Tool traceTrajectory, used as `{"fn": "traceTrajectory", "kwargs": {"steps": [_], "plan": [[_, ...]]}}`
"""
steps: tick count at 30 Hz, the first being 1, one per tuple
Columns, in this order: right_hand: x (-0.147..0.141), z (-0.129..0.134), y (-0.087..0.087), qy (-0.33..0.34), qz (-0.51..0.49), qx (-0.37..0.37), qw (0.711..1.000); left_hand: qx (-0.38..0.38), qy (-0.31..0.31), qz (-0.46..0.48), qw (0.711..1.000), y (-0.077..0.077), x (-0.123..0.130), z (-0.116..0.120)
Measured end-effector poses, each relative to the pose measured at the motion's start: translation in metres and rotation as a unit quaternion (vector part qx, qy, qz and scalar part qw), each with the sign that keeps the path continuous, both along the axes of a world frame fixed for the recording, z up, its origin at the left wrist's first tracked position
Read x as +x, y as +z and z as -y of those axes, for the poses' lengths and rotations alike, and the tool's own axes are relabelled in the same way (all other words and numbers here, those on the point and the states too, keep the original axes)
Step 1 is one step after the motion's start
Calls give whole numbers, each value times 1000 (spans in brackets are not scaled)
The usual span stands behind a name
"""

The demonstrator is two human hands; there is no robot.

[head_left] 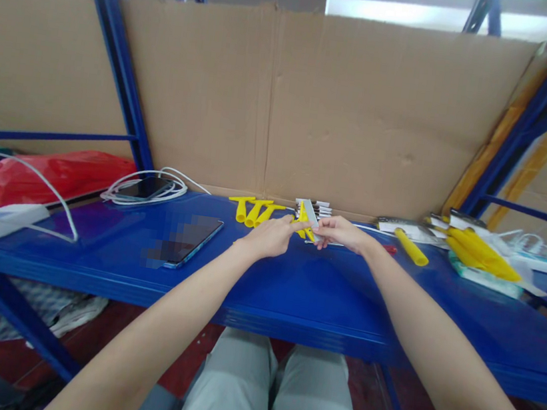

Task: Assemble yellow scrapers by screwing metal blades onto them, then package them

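Both hands meet over the back middle of the blue table. My right hand (338,232) pinches a flat pale grey strip (311,211), tilted up. My left hand (276,238) is closed, its fingertips at a yellow plastic piece (303,214) that lies against the strip; the fingers partly hide how it is gripped. To the left, three yellow T-shaped handles (254,213) stand side by side. Behind my hands lies a stack of small black and white pieces (322,208). A thin metal rod with a red end (389,249) lies by my right wrist.
A phone (192,243) lies at left on the blue table (306,297). Further left are a coiled white cable (149,190) and a red bag (56,173). At right are a yellow tube (411,247) and yellow packaged pieces (483,253). A cardboard wall (366,110) stands behind.
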State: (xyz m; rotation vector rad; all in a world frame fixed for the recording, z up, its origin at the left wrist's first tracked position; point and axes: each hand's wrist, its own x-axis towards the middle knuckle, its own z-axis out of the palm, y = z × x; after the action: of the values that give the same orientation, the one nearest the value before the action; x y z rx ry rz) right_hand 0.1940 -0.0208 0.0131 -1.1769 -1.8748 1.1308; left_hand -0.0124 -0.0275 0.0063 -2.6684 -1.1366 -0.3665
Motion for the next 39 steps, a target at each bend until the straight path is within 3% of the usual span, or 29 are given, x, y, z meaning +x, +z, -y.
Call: {"fn": "traceTrajectory", "kwargs": {"steps": [10, 19, 23, 28, 33, 39], "plan": [[-2, -3, -1, 34, -39, 72, 996, -11, -23, 35, 999, -3, -1, -10], [1, -9, -8, -12, -5, 46, 999, -11, -3, 17, 1000, -3, -2, -10], [10, -13, -5, -73, 103, 113, 986, -41, 19, -7, 999, 0, -8, -15], [26, -13, -4, -47, 324, 162, 931, -113, 12, -32, 993, 0, -17, -22], [25, -11, -4, -23, 380, 154, 912, -149, 1, -24, 989, 0, -22, -20], [14, -8, -3, -48, 456, 176, 871, -182, 0, -47, 982, 7, -23, -11]]}}
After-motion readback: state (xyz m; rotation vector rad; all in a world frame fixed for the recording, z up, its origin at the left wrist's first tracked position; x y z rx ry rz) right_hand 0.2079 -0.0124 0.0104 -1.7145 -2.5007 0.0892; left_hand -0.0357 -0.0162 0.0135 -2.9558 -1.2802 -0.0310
